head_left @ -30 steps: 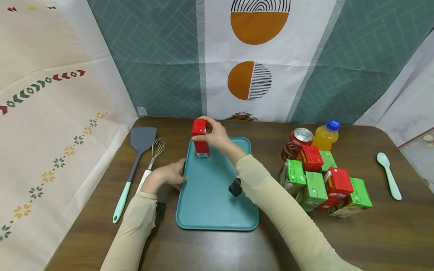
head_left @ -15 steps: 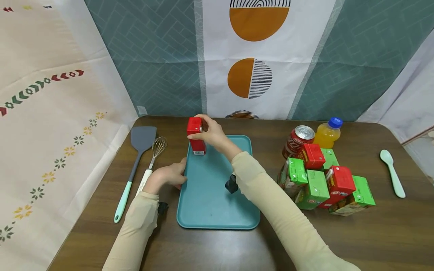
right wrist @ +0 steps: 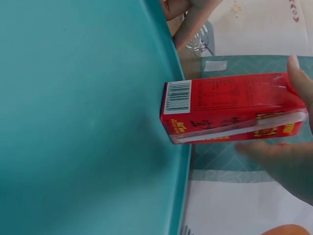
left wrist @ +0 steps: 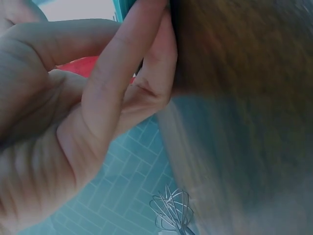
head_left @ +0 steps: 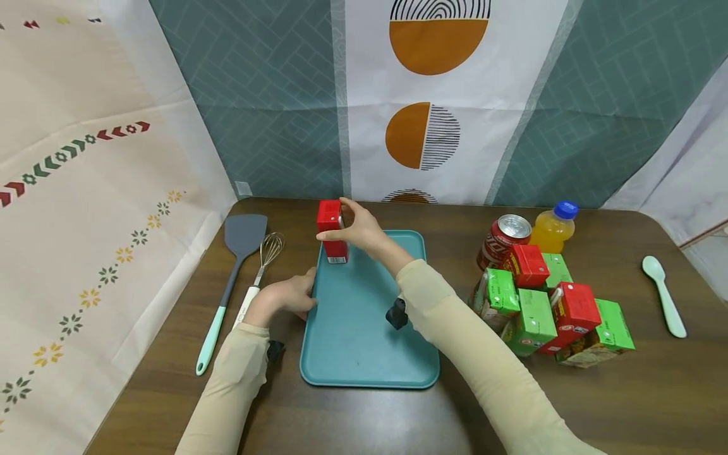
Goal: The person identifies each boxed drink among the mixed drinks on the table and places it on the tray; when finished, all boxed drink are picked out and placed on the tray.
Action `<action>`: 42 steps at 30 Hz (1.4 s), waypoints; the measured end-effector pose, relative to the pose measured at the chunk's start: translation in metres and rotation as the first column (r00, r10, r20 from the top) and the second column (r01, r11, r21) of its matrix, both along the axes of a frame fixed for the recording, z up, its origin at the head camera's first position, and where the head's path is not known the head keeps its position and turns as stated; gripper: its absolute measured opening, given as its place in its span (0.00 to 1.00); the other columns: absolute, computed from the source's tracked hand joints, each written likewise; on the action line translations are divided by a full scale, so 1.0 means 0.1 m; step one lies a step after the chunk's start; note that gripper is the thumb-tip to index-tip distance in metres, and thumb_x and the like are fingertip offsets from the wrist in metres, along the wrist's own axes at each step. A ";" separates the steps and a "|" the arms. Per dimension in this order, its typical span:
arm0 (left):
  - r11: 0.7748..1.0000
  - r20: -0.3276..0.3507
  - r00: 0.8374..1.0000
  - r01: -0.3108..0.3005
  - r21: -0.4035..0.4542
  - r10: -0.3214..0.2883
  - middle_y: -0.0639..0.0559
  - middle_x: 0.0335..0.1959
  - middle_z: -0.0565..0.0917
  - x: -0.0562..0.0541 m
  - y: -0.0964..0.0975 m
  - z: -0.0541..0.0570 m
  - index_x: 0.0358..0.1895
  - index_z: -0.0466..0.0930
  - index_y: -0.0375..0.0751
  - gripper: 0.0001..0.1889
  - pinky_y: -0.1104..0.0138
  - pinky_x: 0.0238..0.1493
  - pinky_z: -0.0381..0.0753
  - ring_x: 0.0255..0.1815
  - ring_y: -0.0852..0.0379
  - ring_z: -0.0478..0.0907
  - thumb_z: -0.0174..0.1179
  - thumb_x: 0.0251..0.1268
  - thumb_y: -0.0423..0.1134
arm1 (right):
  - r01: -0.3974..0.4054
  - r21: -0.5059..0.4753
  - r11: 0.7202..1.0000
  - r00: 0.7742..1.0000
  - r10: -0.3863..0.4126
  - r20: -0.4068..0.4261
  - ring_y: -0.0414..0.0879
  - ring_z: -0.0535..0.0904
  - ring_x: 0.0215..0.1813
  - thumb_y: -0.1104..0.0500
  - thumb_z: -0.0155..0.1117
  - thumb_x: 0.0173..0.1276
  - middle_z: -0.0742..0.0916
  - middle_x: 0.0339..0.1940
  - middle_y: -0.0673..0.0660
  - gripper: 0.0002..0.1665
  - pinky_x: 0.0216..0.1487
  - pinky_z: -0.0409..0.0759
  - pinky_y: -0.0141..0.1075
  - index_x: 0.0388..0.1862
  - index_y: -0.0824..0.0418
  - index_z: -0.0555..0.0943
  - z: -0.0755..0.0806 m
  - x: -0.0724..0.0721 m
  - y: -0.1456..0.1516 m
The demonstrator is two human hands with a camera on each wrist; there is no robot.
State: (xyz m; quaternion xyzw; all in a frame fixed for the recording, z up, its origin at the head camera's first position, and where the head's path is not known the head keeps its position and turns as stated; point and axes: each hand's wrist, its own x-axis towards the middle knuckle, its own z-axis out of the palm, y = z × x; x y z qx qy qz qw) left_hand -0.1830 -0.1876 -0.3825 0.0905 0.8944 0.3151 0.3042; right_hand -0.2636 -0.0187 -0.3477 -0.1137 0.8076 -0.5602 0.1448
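A red drink carton (head_left: 332,230) stands upright at the back left corner of the teal tray (head_left: 370,335). My right hand (head_left: 364,230) is around it, with a fingertip by the top and the thumb (right wrist: 257,149) beside its lower edge. In the right wrist view a narrow gap shows between this thumb and the carton, whose barcode end sits against the tray's rim. My left hand (head_left: 287,294) holds the tray's left rim, thumb tip over the edge and fingers bent. Part of the left fingers is hidden behind the rim.
Left of the tray lie a grey spatula (head_left: 244,237) and a whisk (head_left: 272,248). To the right stand several green and red cartons (head_left: 537,319), a soda can (head_left: 503,240) and a blue-capped juice bottle (head_left: 554,230). A pale spoon (head_left: 662,294) lies farther right.
The red carton shifted slightly left to the tray's corner, then stayed there. My right fingers have spread and drawn a little off its top. The left hand stays at the rim.
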 end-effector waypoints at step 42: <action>1.000 -0.031 0.999 0.008 0.030 -0.007 0.26 0.54 0.70 0.00 0.02 -0.03 0.69 0.37 0.22 0.39 0.63 0.28 0.84 0.29 0.51 0.81 0.48 0.56 0.24 | 0.099 0.245 0.964 0.603 0.138 -0.786 0.38 0.70 0.62 0.53 0.81 0.37 0.79 0.57 0.56 0.43 0.60 0.65 0.19 0.57 0.62 0.77 0.18 1.76 2.64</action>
